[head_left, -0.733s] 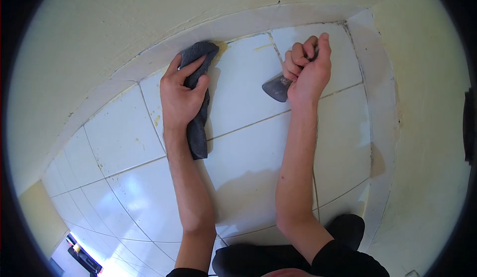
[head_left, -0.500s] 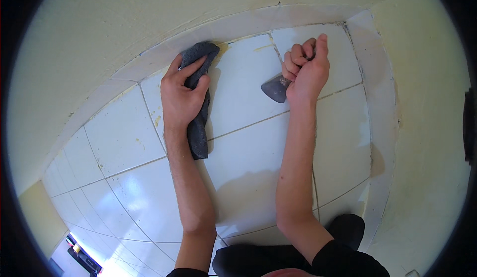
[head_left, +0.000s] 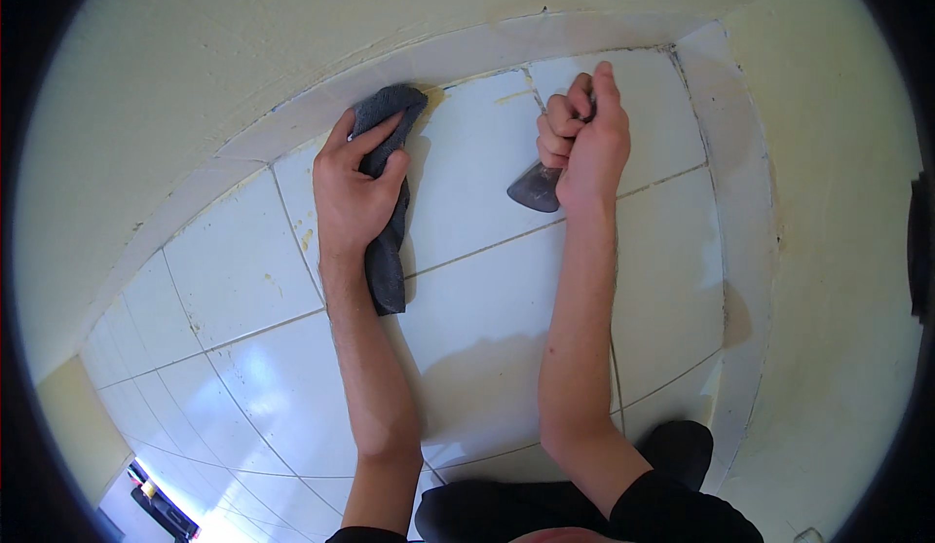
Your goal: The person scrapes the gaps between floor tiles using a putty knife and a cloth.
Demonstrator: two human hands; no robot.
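Note:
My left hand (head_left: 358,187) grips a dark grey cloth (head_left: 388,268) near the wall skirting, its fingers pressed over the cloth's upper part. The loose end of the cloth hangs down beside my wrist over the white floor tiles (head_left: 487,299). To the right, my right hand (head_left: 594,144) is closed in a fist around the handle of a scraper (head_left: 535,189). Its handle is mostly hidden by my fingers, while the wide dark blade sticks out on the left, over a tile. Whether the blade touches the tile, I cannot tell.
A tiled skirting (head_left: 419,61) runs along the far wall and turns down the right wall (head_left: 828,202). Yellowish stains (head_left: 514,97) mark the tiles near the skirting. My dark-clothed leg (head_left: 506,509) and foot (head_left: 677,455) are at the lower edge. Dark objects (head_left: 161,514) lie at the lower left.
My right hand with the scraper has shifted slightly left, and the blade has tilted and moved a little nearer to me. My left hand and the cloth have barely moved.

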